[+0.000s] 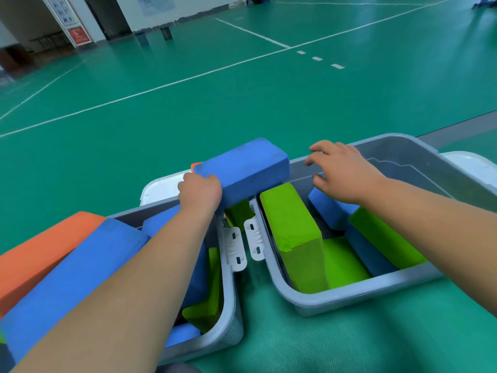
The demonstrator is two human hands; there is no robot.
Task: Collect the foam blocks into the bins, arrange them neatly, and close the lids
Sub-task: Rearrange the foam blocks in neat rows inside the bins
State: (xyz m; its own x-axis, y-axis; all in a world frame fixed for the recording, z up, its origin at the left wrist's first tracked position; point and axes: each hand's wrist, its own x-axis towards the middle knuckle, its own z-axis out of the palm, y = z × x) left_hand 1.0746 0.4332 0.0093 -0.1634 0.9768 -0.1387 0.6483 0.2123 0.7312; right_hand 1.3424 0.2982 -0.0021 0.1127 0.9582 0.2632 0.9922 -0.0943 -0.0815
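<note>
One blue foam block point(242, 168) is in the air, held roughly level over the gap between two grey bins. Our left hand point(200, 192) grips its near end, curled over the edge. Our right hand point(341, 170) hovers near the block's other end, above the right bin point(349, 294), its fingers point(320, 148) spread wide and holding nothing. We judge this to be the collecting step, with arranging barely begun. The block looks bound for the right bin, so the next move calls for lowering it flat into the free space at that bin's far end, with the open hand guiding it. In the right bin we count three green blocks point(291, 230), one standing on edge by the left wall. At least one blue block point(332, 211) leans among them, and we cannot tell if there is a second. The left bin point(228, 319) is fuller and untidy. One long blue block point(75, 278) and one orange block point(40, 254) jut over its rim, with at least two green and two more blue pieces below, partly hidden by our arm. Two white latches point(235, 249) face each other between the bins. Two white lids point(161, 188) lie on the green floor point(242, 103) behind the bins, neither fitted yet.
</note>
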